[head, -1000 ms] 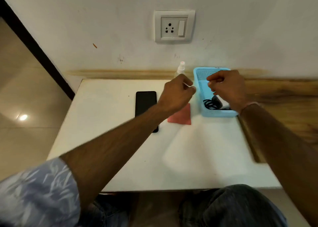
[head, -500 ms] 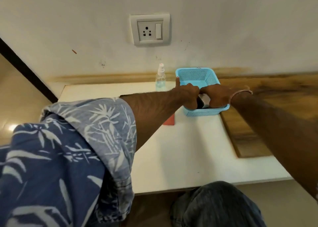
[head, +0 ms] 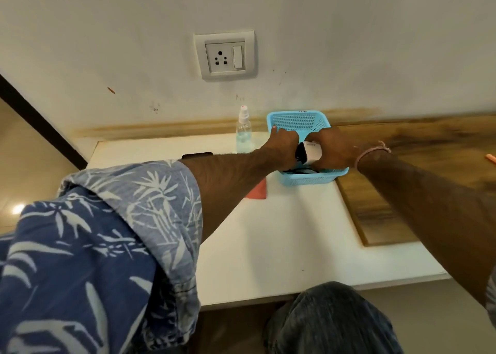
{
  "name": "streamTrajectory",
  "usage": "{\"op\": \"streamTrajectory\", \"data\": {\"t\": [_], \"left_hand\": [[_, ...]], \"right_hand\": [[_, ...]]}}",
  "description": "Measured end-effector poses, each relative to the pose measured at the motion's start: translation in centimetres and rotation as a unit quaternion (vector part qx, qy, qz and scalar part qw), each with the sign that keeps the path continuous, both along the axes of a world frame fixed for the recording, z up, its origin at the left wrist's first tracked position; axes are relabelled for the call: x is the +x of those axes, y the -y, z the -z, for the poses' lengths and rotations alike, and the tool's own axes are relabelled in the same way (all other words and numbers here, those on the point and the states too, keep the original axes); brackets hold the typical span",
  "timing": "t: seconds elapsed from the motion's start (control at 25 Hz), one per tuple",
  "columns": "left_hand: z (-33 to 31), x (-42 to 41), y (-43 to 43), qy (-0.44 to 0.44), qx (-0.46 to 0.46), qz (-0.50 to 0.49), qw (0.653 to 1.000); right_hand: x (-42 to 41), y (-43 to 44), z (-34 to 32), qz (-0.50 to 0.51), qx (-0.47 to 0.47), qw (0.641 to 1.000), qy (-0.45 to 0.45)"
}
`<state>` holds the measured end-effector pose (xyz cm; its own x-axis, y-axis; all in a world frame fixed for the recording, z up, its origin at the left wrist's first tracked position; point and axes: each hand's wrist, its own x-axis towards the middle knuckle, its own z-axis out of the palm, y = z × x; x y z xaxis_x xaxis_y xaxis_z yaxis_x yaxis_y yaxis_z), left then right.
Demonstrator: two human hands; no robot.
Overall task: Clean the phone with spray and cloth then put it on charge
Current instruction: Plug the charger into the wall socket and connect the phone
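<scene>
White charger (head: 311, 153) over blue basket (head: 295, 121), right hand (head: 334, 149) grasping it; left hand (head: 281, 148) curled at its dark end, grip unclear; small grey print on charger unreadable

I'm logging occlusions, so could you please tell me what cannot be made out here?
Head view:
Behind the left forearm: most of the phone, part of the red cloth.
Under the left hand and right hand: ends of the white charger.
Cut by the right edge: an orange object.
</scene>
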<state>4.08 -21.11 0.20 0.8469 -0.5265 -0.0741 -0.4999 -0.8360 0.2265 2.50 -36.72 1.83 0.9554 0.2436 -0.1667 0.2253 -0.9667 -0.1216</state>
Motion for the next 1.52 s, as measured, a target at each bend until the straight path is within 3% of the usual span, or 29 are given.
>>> {"op": "streamTrajectory", "data": {"t": [0.28, 0.48, 0.6, 0.8, 0.88, 1.04, 1.24, 1.4, 1.52], "left_hand": [[-4.0, -1.0, -2.6, -0.001, -0.227, -0.071, 0.971], [-7.6, -3.8, -6.5, -0.092, -0.441, -0.143, 0.881], [-8.0, -6.1, -9.0, -0.178, -0.523, -0.172, 0.816], [-7.1, -8.9, -12.3, -0.335, -0.605, -0.179, 0.700], [-6.3, -9.8, -13.0, -0.358, -0.613, -0.181, 0.680], [-2.7, -11.0, -13.8, -0.345, -0.608, -0.284, 0.656], [0.9, -11.7, -14.6, -0.327, -0.637, -0.367, 0.595], [1.4, -11.9, -15.2, -0.288, -0.692, -0.391, 0.535], [1.0, -11.7, -15.8, -0.264, -0.775, -0.351, 0.454]], "right_hand": [[-0.7, -0.6, -6.7, -0.021, 0.064, 0.995, 0.073], [-1.7, -4.1, -12.8, -0.081, 0.169, 0.978, 0.088], [-2.6, -7.3, -13.8, -0.101, 0.168, 0.978, 0.076], [-3.9, -12.0, -12.1, -0.134, 0.117, 0.983, 0.037], [-4.2, -13.4, -10.8, -0.145, 0.111, 0.983, 0.017], [-4.8, -15.0, -6.9, -0.123, 0.117, 0.985, 0.030], [-6.1, -14.7, -1.8, 0.009, 0.270, 0.963, -0.015], [-6.9, -14.9, 1.0, 0.063, 0.286, 0.956, 0.011], [-7.7, -14.9, 2.7, 0.069, 0.250, 0.965, 0.033]]}}
